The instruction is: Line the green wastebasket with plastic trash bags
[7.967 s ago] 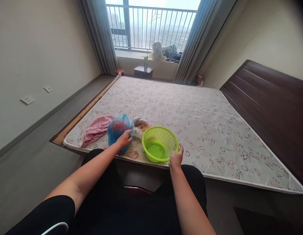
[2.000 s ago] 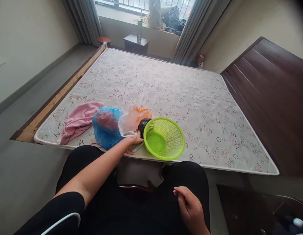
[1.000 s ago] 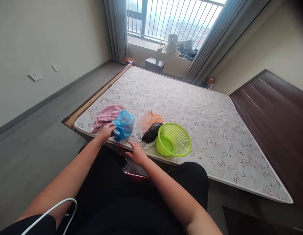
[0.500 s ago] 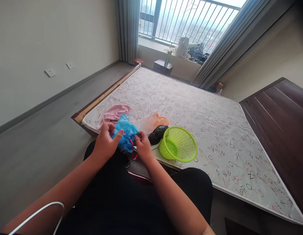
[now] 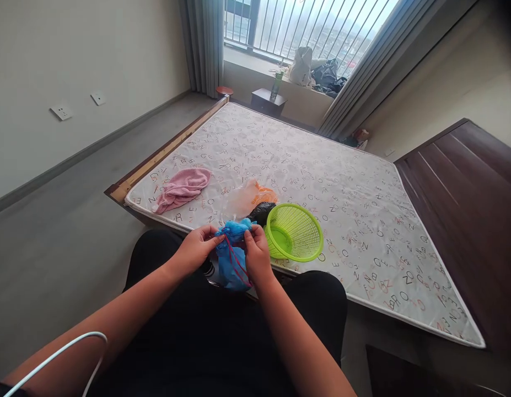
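A blue plastic bag point(image 5: 234, 267) with a thin red drawstring point(image 5: 235, 259) hangs between my hands, over the gap between my knees. My left hand point(image 5: 196, 245) pinches the bag's gathered top edge on its left side. On the other side, my right hand point(image 5: 257, 248) grips the same edge between thumb and fingers. Just right of my right hand, a green plastic basket point(image 5: 296, 259) lies tipped on its side on the mattress. Touching the basket's left side is a black plastic bag point(image 5: 261, 212).
The patterned mattress point(image 5: 354, 204) bears a pink towel point(image 5: 183, 189) at the left and a clear and orange plastic bag point(image 5: 251, 196) near the middle. A wooden frame rail point(image 5: 168, 146) edges the mattress. A nightstand point(image 5: 267, 102) with a green bottle point(image 5: 276, 85) stands by the window.
Both hands have drawn the blue bag back toward my lap, away from the pink towel. Its crumpled body now hangs down, with the top gathered between my fingers. The view has shifted slightly.
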`<state>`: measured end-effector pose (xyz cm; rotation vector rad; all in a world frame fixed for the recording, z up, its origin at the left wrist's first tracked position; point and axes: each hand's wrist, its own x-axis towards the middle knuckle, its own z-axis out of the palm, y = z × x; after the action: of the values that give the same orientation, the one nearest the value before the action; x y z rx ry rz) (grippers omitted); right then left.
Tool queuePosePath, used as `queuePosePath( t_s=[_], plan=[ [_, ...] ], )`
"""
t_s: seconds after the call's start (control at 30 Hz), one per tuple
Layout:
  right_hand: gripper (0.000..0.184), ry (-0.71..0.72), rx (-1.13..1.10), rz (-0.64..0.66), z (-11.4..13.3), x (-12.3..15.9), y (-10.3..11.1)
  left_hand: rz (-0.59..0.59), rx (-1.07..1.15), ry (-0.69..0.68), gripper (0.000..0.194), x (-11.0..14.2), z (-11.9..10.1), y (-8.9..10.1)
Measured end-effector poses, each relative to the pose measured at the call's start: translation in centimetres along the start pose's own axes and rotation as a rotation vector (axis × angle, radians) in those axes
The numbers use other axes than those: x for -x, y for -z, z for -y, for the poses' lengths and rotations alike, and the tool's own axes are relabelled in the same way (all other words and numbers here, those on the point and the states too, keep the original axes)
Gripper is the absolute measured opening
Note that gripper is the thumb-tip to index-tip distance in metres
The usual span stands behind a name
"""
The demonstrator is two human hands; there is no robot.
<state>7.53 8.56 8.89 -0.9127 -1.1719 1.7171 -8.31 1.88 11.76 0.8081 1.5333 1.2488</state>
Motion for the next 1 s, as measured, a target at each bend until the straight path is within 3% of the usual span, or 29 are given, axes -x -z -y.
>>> queuePosePath(
  t_s=[0.13,0.23,0.27,0.33,0.43,0.53,0.67,0.77,0.9,1.0],
  plan=[
    [0.029,-0.009,0.159,-0.242,0.2,0.2,1.6,-0.105,-0.096,-0.096,0.039,0.2,-0.1,0.7],
    [0.028,0.231,0.477,-0.356,1.5,1.0,1.6,-0.053,-0.232,-0.152,0.034,0.7,-0.6,0.7],
    [0.032,0.318,0.571,-0.31,2.1,1.3,1.5,-0.014,-0.28,-0.174,0.033,1.0,-0.8,0.6],
    [0.036,0.388,0.695,-0.098,3.3,1.5,1.1,0.051,-0.358,-0.222,0.03,1.5,-1.3,0.2],
    [0.017,0.247,0.741,0.229,4.7,1.2,1.0,0.086,-0.455,-0.287,0.027,2.1,-1.8,0.0],
    [0.011,0.199,0.822,0.293,5.0,0.7,1.9,0.134,-0.484,-0.283,0.025,2.1,-1.9,0.2],
    [0.011,0.351,1.017,0.086,4.2,0.9,2.6,0.233,-0.519,-0.235,0.022,1.7,-1.5,0.1],
    [0.01,0.393,1.013,-0.091,3.4,1.1,2.6,0.27,-0.573,-0.199,0.02,1.5,-1.3,-0.4],
    [0.01,0.354,0.941,-0.292,2.5,0.5,3.1,0.3,-0.608,-0.196,0.02,1.8,-1.4,-1.0],
    [0.01,0.273,0.945,-0.34,1.8,-0.1,3.8,0.334,-0.638,-0.222,0.02,2.1,-1.8,-1.2]
  ],
)
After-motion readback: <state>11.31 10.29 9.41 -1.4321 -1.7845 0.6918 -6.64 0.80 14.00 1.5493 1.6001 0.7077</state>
